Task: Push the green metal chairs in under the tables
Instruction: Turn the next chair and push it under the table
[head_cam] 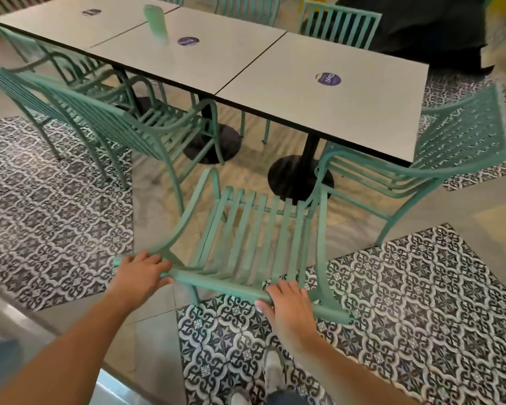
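A green metal chair (251, 229) with a slatted seat stands right in front of me, facing a row of white square tables (319, 106) on black pedestal bases. Its seat sits short of the nearest table's edge. My left hand (140, 271) grips the left end of the chair's top rail, fingers curled over it. My right hand (287, 302) grips the same rail further right, thumb under it. A second green chair (450, 153) stands angled at the table's right end. Another green chair (100, 124) stands at the left, partly under the middle table.
More green chairs (339, 21) line the far side of the tables. A green bottle (156, 23) stands on the middle table, and round purple stickers (328, 78) mark the tops. Patterned black-and-white floor tiles lie around me. My shoes (272, 366) show below.
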`<action>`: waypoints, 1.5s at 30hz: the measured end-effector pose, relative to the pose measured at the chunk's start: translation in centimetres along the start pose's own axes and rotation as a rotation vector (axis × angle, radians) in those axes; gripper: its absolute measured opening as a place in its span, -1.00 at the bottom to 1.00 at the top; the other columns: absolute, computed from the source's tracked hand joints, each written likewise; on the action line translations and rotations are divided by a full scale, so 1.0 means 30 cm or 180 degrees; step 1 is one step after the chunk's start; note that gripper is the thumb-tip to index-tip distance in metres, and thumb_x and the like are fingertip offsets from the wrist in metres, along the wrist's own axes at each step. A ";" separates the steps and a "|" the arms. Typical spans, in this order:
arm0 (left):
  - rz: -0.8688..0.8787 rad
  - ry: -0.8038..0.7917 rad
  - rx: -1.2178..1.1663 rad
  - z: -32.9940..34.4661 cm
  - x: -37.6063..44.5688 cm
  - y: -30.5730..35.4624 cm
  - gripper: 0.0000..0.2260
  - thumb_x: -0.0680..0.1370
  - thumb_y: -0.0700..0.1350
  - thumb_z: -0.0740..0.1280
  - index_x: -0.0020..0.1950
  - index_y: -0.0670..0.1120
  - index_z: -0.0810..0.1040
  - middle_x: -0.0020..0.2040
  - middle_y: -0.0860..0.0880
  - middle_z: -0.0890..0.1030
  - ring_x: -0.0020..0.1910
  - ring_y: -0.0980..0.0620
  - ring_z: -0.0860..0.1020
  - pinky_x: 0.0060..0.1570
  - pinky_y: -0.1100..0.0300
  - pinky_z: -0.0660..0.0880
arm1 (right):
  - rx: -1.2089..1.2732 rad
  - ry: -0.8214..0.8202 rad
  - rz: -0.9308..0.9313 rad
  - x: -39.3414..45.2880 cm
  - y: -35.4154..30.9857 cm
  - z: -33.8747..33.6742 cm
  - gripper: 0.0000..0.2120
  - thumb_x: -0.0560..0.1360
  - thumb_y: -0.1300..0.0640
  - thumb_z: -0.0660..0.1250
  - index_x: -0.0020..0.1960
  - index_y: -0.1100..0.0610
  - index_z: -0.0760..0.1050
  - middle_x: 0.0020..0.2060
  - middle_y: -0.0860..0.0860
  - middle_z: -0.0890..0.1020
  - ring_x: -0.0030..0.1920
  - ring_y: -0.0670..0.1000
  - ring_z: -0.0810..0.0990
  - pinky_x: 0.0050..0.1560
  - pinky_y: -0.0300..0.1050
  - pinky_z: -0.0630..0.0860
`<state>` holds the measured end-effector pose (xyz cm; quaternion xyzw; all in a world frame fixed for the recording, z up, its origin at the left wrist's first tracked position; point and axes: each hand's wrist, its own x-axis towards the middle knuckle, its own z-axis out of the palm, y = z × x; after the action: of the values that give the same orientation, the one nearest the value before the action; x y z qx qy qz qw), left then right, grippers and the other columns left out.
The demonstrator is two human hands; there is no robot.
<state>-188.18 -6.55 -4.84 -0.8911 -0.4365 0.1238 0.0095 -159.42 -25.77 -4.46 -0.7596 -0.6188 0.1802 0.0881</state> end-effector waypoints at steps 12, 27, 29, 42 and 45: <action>-0.3054 0.0432 -0.3133 -0.006 0.105 -0.119 -0.40 0.47 0.06 0.42 0.42 -0.19 0.38 0.28 -0.33 0.44 0.19 -0.34 0.47 0.18 -0.23 0.47 | 0.0336 0.0217 0.0011 0.163 0.005 0.005 -0.41 0.53 -0.39 -0.12 0.21 -0.06 0.46 0.04 -0.27 0.42 0.12 -0.23 0.38 0.23 -0.19 0.37; -0.4474 -0.1038 -0.7278 -0.010 0.192 -0.156 -0.56 0.55 -0.11 0.38 0.38 -0.21 0.40 0.30 -0.20 0.52 0.27 -0.21 0.51 0.14 -0.18 0.49 | 0.4386 0.3020 0.5263 0.067 0.019 -0.034 -0.47 0.50 0.04 0.38 0.37 0.23 0.32 0.42 0.23 0.35 0.24 0.21 0.46 0.14 0.09 0.45; -0.4462 -0.1079 -0.7197 -0.015 0.192 -0.160 -0.62 0.57 -0.13 0.35 0.32 -0.25 0.40 0.31 -0.22 0.51 0.29 -0.24 0.48 0.20 -0.21 0.46 | 0.5411 0.3175 0.5052 0.083 0.026 0.011 -0.75 0.52 0.03 0.33 0.11 0.16 0.48 0.33 0.17 0.48 0.02 0.05 0.55 -0.04 -0.02 0.51; -0.4250 -0.1183 -0.6780 -0.041 0.301 -0.239 -0.86 0.61 -0.23 0.19 0.09 -0.28 0.46 0.21 -0.29 0.51 0.33 -0.22 0.43 0.11 -0.10 0.51 | 0.5943 0.3291 0.5308 0.197 -0.046 -0.014 -0.80 0.59 0.18 0.19 0.14 0.28 0.43 -0.08 0.12 0.52 -0.27 -0.03 0.45 -0.19 -0.16 0.54; -0.4075 -0.1103 -0.6916 -0.057 0.367 -0.284 -0.76 0.53 -0.30 0.19 0.18 -0.18 0.48 -0.17 -0.27 0.57 -0.09 -0.23 0.51 -0.61 -0.16 0.49 | 0.6212 0.2808 0.4922 0.245 -0.059 -0.041 -0.81 0.59 0.24 0.20 0.20 0.21 0.42 0.16 0.20 0.49 0.00 0.17 0.57 0.17 0.22 0.53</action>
<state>-187.91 7.47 -4.45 -0.0435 -0.6588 -0.2084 -0.7216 -159.31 -18.14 -3.90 -0.5341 0.4352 0.2916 0.6635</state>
